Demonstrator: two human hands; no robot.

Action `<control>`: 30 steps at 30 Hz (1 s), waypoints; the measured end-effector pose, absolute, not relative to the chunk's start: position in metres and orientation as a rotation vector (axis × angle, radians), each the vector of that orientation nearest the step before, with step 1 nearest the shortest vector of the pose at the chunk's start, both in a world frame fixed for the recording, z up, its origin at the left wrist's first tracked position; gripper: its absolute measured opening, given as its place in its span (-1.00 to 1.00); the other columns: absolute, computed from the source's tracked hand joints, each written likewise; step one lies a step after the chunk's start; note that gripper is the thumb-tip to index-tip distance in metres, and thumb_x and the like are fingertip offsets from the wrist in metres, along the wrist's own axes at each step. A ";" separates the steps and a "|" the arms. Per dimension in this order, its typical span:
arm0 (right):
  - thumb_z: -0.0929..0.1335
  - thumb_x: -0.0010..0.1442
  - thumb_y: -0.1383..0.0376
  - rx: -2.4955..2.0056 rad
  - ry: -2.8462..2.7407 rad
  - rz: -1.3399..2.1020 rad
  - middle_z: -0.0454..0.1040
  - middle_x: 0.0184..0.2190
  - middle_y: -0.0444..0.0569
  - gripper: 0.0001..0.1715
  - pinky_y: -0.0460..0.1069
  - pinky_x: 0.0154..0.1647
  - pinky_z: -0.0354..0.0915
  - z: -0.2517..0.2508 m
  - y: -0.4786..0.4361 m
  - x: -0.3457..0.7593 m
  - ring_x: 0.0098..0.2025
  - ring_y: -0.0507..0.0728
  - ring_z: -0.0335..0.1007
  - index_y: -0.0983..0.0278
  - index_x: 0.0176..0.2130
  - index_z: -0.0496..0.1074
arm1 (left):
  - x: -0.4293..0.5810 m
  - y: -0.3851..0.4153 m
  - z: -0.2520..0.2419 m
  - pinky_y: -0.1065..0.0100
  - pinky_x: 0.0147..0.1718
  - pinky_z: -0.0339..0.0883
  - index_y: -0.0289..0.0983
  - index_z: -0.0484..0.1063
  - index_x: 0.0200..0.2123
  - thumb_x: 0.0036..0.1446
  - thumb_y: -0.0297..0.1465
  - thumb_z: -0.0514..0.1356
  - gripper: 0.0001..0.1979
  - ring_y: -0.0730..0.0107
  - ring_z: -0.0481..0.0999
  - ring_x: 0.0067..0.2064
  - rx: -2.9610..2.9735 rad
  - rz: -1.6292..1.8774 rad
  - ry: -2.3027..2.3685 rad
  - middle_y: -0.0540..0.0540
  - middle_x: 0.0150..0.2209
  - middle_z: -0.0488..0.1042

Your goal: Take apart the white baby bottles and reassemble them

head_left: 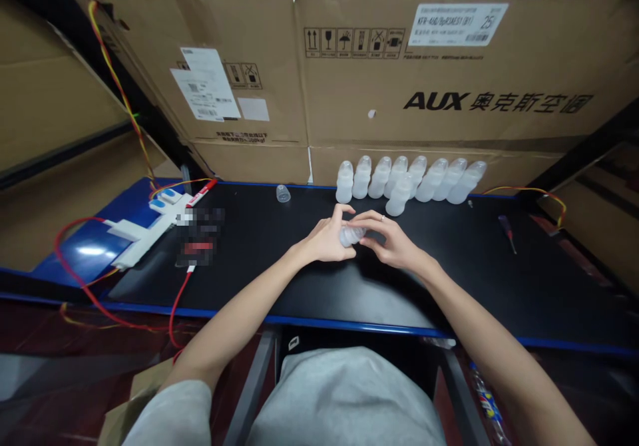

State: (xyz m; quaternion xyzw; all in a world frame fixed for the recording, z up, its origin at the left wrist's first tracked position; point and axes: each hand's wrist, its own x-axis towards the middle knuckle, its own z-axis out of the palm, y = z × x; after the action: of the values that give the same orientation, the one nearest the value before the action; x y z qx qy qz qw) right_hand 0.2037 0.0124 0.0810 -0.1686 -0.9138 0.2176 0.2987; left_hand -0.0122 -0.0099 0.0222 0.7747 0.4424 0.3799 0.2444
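A small translucent white baby bottle (351, 235) lies tilted between my hands above the black tabletop. My left hand (329, 235) is wrapped round its body, hiding much of it. At the bottle's other end, the bent fingers and thumb of my right hand (390, 239) grip it; a ring shows on one finger. Just beyond my hands, one capped baby bottle (399, 196) stands in front of a row of several similar bottles (380, 178). A clear dome cap (283, 194) rests by itself on the table, to the left of the row.
Cardboard (359, 113) walls off the back of the table. On the left are a white power strip (150, 229), a red marker (201, 193), a red cable (176, 306) and a blurred-out device (197, 246). A screwdriver (508, 233) lies at the right.
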 end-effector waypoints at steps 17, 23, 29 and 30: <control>0.52 0.32 -0.03 -0.637 -2.322 0.650 0.58 -0.01 0.08 -0.48 0.09 -0.11 0.47 0.075 0.006 0.196 -0.11 0.20 0.51 0.18 0.13 0.56 | -0.014 -0.007 0.013 0.20 -0.14 0.47 -0.13 -0.06 0.31 -0.03 -0.38 0.38 -0.08 0.11 0.72 -0.18 2.137 1.160 1.081 -0.12 -0.02 0.67; 0.51 0.24 -0.14 -1.029 -2.163 0.540 0.39 -0.53 -0.14 -0.42 -0.04 -0.41 0.18 0.058 0.009 0.191 -0.47 0.04 0.20 0.24 -0.44 0.38 | -0.003 -0.006 0.005 0.16 -0.20 0.48 -0.24 -0.05 0.42 0.00 -0.40 0.33 -0.03 0.01 0.71 -0.19 2.406 1.136 1.321 -0.07 -0.16 0.64; 0.34 0.30 -0.37 -1.358 -1.865 1.028 0.18 -0.72 -0.14 -0.13 -0.05 -0.56 0.00 0.055 0.006 0.180 -0.63 -0.01 0.06 0.24 -0.63 0.23 | -0.003 0.001 0.002 0.15 -0.10 0.42 -0.22 0.26 0.35 0.20 -0.46 0.24 -0.36 0.07 0.63 -0.10 2.667 1.208 1.462 -0.21 -0.08 0.62; 0.32 0.31 -0.38 -1.383 -1.794 1.172 0.16 -0.75 -0.14 -0.12 -0.06 -0.60 -0.02 0.056 0.005 0.179 -0.67 -0.02 0.03 0.24 -0.63 0.24 | -0.003 0.001 0.003 0.15 -0.11 0.40 -0.20 0.32 0.32 0.28 -0.46 0.19 -0.45 0.09 0.62 -0.11 2.693 1.190 1.481 -0.21 -0.10 0.62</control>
State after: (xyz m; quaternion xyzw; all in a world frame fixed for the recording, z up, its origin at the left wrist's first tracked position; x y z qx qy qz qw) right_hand 0.1786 0.0052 0.0556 -0.5187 -0.6730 0.4396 0.2912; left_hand -0.0029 0.0013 0.0030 0.8146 0.4481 0.3601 -0.0771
